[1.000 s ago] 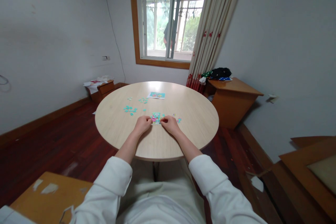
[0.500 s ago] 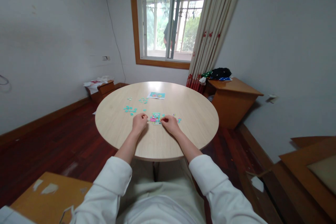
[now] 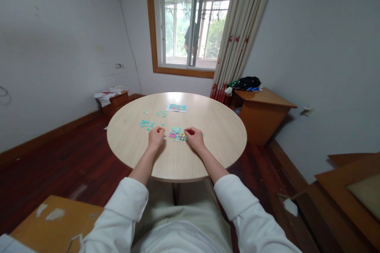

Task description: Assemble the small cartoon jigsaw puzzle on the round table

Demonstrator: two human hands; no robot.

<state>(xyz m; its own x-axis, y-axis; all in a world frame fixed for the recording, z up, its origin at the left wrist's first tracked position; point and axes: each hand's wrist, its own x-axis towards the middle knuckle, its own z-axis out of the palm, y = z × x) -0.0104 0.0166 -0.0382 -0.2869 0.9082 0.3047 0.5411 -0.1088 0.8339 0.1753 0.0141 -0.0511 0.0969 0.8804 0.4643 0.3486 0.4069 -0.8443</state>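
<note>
A partly joined jigsaw puzzle (image 3: 177, 134) with pink, yellow and turquoise printing lies between my hands on the round table (image 3: 178, 162). My left hand (image 3: 156, 137) is curled at its left, thumb and forefinger together, a little apart from it. At the puzzle's right edge, my right hand (image 3: 194, 139) has its fingers pinched. Whatever either hand may hold is too small to make out. Loose turquoise puzzle pieces (image 3: 146, 123) lie beyond my left hand, with a paler group of pieces (image 3: 162, 114) farther back. My right hand partly covers some pieces beside it.
A printed picture sheet (image 3: 177, 108) lies toward the table's far side. To the right stands a wooden desk (image 3: 264, 106) with dark cloth (image 3: 249, 83) on top. A low box with papers (image 3: 111, 94) is at the left wall. Beyond the window, a person (image 3: 190, 39) stands outside.
My right hand has shifted slightly right along the puzzle, uncovering a yellow figure at its right side. My left hand has drawn slightly left.
</note>
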